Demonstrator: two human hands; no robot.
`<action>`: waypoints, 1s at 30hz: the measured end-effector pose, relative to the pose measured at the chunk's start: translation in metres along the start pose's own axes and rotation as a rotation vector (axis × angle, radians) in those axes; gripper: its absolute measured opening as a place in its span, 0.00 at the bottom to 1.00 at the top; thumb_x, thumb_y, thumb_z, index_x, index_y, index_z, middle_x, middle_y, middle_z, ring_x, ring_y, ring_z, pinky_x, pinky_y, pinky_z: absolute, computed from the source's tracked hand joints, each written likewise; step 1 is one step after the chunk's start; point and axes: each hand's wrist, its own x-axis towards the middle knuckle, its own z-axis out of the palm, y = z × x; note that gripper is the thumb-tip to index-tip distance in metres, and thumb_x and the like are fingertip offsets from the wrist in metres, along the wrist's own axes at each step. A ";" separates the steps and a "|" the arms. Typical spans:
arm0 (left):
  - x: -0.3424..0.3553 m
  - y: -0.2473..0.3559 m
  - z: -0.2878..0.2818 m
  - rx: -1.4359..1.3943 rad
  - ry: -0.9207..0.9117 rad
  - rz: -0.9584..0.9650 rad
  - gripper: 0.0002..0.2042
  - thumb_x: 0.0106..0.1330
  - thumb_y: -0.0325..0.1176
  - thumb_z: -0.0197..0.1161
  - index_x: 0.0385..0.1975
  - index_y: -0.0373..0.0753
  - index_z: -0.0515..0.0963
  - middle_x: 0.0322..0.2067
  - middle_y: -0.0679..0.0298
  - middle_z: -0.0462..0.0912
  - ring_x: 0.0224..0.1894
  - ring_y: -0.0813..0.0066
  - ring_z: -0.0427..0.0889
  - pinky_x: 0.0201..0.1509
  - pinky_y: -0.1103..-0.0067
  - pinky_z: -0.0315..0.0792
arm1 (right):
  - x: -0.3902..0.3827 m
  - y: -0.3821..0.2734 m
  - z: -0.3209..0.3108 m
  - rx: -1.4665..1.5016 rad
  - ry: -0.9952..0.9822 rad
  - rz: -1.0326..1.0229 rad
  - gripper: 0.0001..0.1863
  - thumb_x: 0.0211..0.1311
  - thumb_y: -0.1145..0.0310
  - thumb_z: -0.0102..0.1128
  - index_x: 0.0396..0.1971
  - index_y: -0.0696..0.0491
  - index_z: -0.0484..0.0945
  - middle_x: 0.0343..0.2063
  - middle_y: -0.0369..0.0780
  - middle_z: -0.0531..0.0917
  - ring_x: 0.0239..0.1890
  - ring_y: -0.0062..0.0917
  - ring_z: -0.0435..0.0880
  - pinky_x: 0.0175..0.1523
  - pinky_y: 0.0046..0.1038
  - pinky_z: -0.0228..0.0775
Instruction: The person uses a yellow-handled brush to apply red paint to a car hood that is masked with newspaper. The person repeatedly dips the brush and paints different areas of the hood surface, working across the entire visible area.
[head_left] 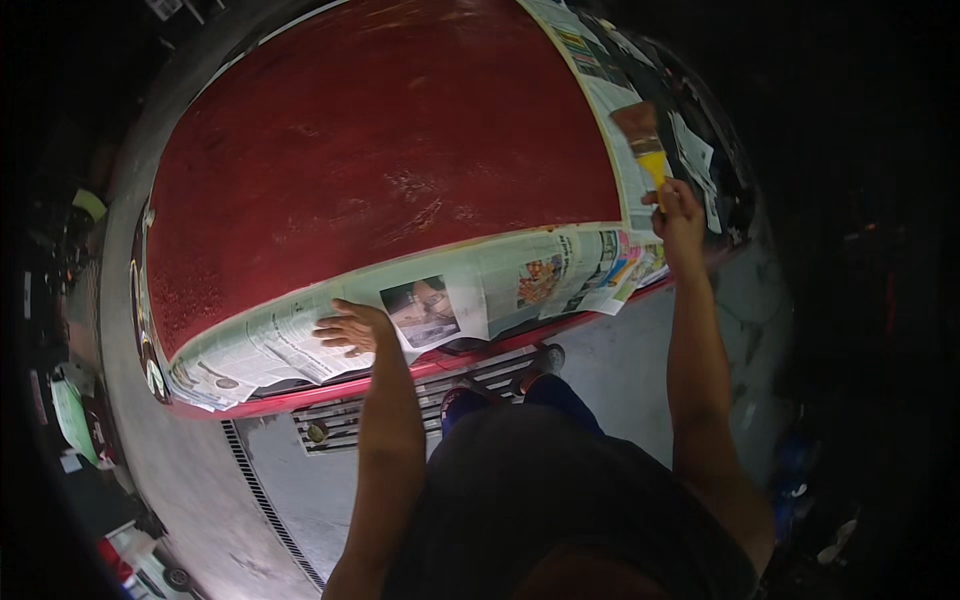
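A wide paintbrush (pixel 646 143) with a yellow handle is gripped in my right hand (pixel 678 215), its dark reddish bristles pointing up and away from me. The brush is over the newspaper strip at the right edge of a red car panel (pixel 400 150). My left hand (pixel 353 328) is open, fingers spread, over the newspaper (pixel 500 280) along the panel's near edge; whether it touches the paper I cannot tell. Pale tape (pixel 480 238) borders the red surface, which shows glossy streaks in places and a rougher patch at the lower left.
Below the newspaper runs a red bumper (pixel 300 398). A slatted floor grate (pixel 400 410) lies by my feet, and a narrow drain (pixel 265 495) crosses the grey floor at left. More paper sheets (pixel 695 160) cover the car's right side. Assorted items stand along the dark left side.
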 end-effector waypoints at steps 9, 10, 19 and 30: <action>-0.091 0.062 0.065 -0.121 0.150 -0.334 0.42 0.74 0.67 0.25 0.78 0.41 0.38 0.79 0.55 0.38 0.79 0.48 0.41 0.77 0.49 0.47 | 0.070 0.091 -0.032 -0.110 0.180 0.337 0.19 0.65 0.67 0.63 0.55 0.54 0.77 0.26 0.36 0.81 0.15 0.11 0.66 0.20 0.19 0.55; -0.091 0.065 0.068 -0.138 0.165 -0.355 0.41 0.75 0.65 0.25 0.78 0.41 0.39 0.79 0.54 0.39 0.79 0.47 0.42 0.77 0.50 0.47 | 0.083 0.097 -0.030 -0.109 0.166 0.344 0.19 0.65 0.67 0.63 0.55 0.54 0.77 0.26 0.36 0.81 0.16 0.11 0.66 0.20 0.19 0.55; -0.100 0.076 0.070 -0.066 0.249 -0.353 0.34 0.79 0.54 0.26 0.77 0.39 0.43 0.78 0.51 0.44 0.78 0.47 0.47 0.79 0.55 0.48 | 0.117 0.152 -0.042 -0.477 0.068 0.242 0.15 0.63 0.68 0.59 0.44 0.62 0.85 0.27 0.50 0.87 0.28 0.29 0.86 0.36 0.29 0.75; -0.088 0.070 0.074 -0.073 0.233 -0.346 0.33 0.79 0.50 0.24 0.77 0.35 0.40 0.78 0.47 0.39 0.79 0.50 0.40 0.81 0.60 0.43 | 0.224 0.110 -0.037 -0.441 0.005 0.225 0.17 0.65 0.66 0.60 0.51 0.56 0.82 0.25 0.33 0.81 0.21 0.14 0.72 0.25 0.21 0.61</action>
